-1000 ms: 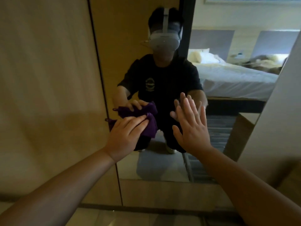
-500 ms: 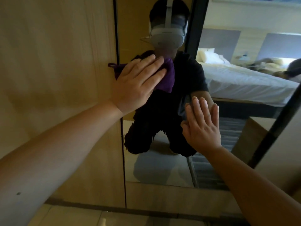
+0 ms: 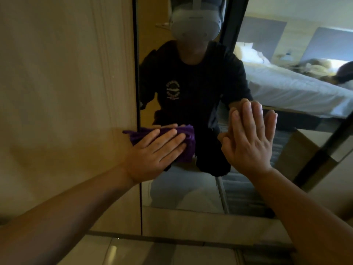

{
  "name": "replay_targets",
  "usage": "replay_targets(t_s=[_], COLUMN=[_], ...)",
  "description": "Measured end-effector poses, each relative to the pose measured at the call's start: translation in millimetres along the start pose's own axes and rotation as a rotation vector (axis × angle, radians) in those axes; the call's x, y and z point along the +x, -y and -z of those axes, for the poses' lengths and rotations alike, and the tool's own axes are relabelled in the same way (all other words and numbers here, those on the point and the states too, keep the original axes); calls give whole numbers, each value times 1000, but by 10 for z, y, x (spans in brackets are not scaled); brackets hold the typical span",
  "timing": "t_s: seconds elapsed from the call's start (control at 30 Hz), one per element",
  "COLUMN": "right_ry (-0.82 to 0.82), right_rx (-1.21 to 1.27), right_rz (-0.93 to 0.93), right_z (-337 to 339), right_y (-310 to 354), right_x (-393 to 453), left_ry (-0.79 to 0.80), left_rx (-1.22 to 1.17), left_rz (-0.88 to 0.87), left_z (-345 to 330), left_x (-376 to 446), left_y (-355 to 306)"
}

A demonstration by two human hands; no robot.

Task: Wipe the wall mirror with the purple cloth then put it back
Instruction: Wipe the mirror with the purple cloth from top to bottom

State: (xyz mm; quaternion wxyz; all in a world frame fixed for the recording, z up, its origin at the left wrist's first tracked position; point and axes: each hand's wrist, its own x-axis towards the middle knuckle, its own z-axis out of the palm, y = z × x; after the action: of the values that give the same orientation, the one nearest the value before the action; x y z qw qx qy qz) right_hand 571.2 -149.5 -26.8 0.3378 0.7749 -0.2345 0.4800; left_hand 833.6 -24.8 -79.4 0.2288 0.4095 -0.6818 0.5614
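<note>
Head view, left to right: a wooden panel [image 3: 66,92] fills the left of frame; at centre the left hand [image 3: 154,152] presses the bunched purple cloth [image 3: 186,139] flat against the wall mirror [image 3: 191,194] beside its left edge. Right of centre, the right hand [image 3: 250,138] rests open-palmed on the glass. Best to keep pressure even, overlap passes, then wipe the palm's smudge.

A hotel-like bedroom: white made bed [image 3: 290,88] and padded headboards [image 3: 330,44] reflected in a wall mirror [image 3: 191,192].
</note>
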Motion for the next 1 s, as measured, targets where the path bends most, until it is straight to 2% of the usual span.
replay_targets(t_s=[0.13,0.27,0.33,0.47,0.57,0.67,0.8,0.9,1.0], right_ry=[-10,2,37,197,254,278,295,306,265], right_rx=[1,3,8,23,103,87,-9,-46,-18], right_rz=[-6,-14,-31,-61,-56,-111,-145,-108,-122], right_z=[-6,26,67,253,434,573,649,613,550], right_y=[17,31,52,46,-33,-199,-434,-488,-482], right_x=[-4,12,27,77,85,65,26,-1,-15], left_ry=[59,233,306,377,398,294,-2,-185,-172], left_rx=[17,68,83,-48,-202,-297,-315,-237,-137], left_rz=[-24,-174,-174,-98,-50,78,231,235,175], left_z=[-155,-254,-259,-119,22,96,248,360,266], left_x=[-505,-1132,-1307,-1166,-869,-376,696,1433,1781], left_y=[-326,-703,-848,-874,-803,-676,-333,-79,65])
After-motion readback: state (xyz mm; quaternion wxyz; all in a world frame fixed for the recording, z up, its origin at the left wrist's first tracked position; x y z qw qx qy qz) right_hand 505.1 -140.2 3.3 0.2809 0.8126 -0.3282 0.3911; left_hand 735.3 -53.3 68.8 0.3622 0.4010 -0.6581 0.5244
